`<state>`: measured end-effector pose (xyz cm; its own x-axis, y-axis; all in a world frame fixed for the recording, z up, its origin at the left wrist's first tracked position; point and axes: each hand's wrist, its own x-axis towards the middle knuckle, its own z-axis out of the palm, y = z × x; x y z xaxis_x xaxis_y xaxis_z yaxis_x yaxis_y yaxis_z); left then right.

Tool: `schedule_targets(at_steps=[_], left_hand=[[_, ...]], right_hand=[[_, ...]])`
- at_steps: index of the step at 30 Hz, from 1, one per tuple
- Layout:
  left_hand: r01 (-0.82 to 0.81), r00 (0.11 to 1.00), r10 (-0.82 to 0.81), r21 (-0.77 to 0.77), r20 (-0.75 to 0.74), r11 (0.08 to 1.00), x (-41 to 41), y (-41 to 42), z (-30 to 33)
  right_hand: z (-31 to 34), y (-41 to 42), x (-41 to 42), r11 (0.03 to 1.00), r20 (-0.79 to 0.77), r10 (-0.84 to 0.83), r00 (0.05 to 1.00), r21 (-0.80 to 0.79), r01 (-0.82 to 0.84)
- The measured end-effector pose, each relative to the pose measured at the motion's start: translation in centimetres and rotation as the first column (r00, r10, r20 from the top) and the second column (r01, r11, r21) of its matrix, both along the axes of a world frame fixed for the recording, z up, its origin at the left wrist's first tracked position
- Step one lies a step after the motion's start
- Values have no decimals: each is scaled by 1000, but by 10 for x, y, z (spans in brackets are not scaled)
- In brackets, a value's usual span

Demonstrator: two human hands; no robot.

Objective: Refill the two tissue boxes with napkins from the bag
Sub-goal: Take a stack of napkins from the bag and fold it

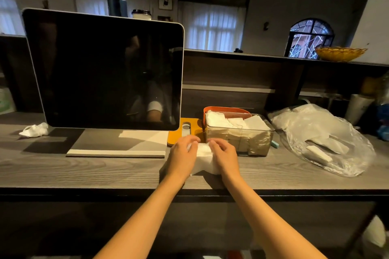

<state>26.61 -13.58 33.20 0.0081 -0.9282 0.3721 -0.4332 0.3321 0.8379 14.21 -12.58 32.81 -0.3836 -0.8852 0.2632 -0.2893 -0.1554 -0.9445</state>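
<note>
A stack of white napkins (pixel 203 156) lies on the wooden counter in front of me. My left hand (pixel 182 154) and my right hand (pixel 224 154) grip its two sides with curled fingers. Just behind stands a clear tissue box (pixel 240 141) with white napkins in its top. An orange tissue box (pixel 226 110) sits behind the clear one, mostly hidden. An orange lid (pixel 186 130) with a slot lies flat left of the boxes. A clear plastic bag (pixel 324 139) with a few napkin packs lies at the right.
A large dark monitor (pixel 105 69) on a white base stands at the left. A crumpled white tissue (pixel 34 129) lies left of it. A raised shelf runs behind with a yellow bowl (pixel 341 53). Cups and clutter crowd the far right.
</note>
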Motion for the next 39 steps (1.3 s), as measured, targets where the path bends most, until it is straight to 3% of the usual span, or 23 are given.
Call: schedule_targets(at_steps=[5, 7, 9, 12, 17, 22, 25, 30, 35, 39], left_hand=[[315, 940, -328, 127, 94, 940, 19, 4, 5], [389, 891, -411, 144, 194, 910, 28, 4, 7], [372, 882, -390, 115, 264, 921, 33, 1, 7], [329, 916, -335, 65, 221, 942, 36, 0, 8], [344, 910, -366, 138, 197, 929, 34, 0, 2], [375, 898, -400, 159, 182, 914, 30, 4, 10], [423, 903, -428, 193, -16, 885, 26, 8, 25], [344, 911, -317, 62, -264, 937, 3, 10, 67], [386, 882, -338, 93, -330, 918, -33, -1, 103], [385, 916, -348, 194, -200, 902, -62, -23, 120]], right_hand=[[1, 2, 3, 993, -52, -95, 994, 64, 99], [2, 3, 3, 991, -32, -122, 992, 55, 123], [5, 5, 1, 990, -6, -137, 991, 42, 137], [9, 11, -2, 996, 27, -79, 997, 38, 78], [7, 14, -2, 997, -35, 4, 999, 80, -1], [9, 18, 0, 1000, -87, 10, 996, 27, -8], [28, 28, -3, 998, 62, 57, 996, -5, -57], [77, 41, -32, 949, 159, 299, 941, 51, -310], [122, 16, -76, 968, 188, 223, 956, 74, -240], [143, -12, -105, 978, 96, 151, 984, 133, -163]])
